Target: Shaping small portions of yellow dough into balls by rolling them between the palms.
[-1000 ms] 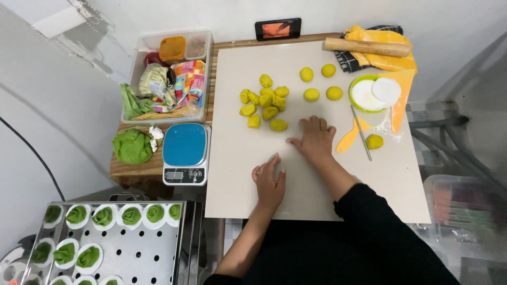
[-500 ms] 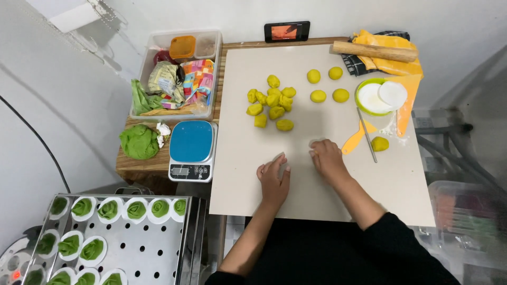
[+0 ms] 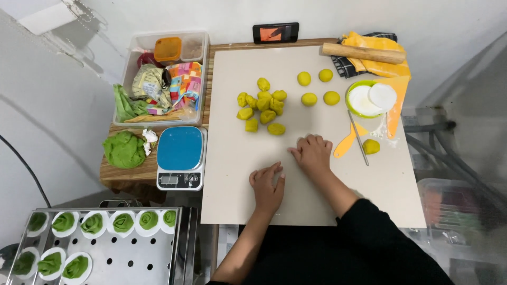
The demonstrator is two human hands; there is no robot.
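My left hand (image 3: pixel 268 186) rests palm down on the beige board (image 3: pixel 232 174) near its front edge, fingers loosely bent, nothing visible in it. Just beyond and to its right, my right hand (image 3: pixel 312 154) lies flat on the board; whether anything is under the palm is hidden. A pile of several rough yellow dough pieces (image 3: pixel 262 106) sits a little past the hands. Several rounded yellow balls (image 3: pixel 317 88) lie further right of the pile. One more yellow ball (image 3: pixel 371 146) lies right of my right hand.
A green bowl with white discs (image 3: pixel 364 100), a yellow scraper (image 3: pixel 344 146), a thin metal rod (image 3: pixel 358 138) and a rolling pin (image 3: pixel 363 53) on a yellow cloth sit right. Left are a blue scale (image 3: pixel 180 155), a green dough lump (image 3: pixel 124 149), a plastic bin (image 3: pixel 196 79), and a perforated tray (image 3: pixel 121 258) of green pieces.
My right hand has drawn back from the dough pile toward the near edge, closer to my left hand. The left hand has hardly moved. The view shifted slightly.
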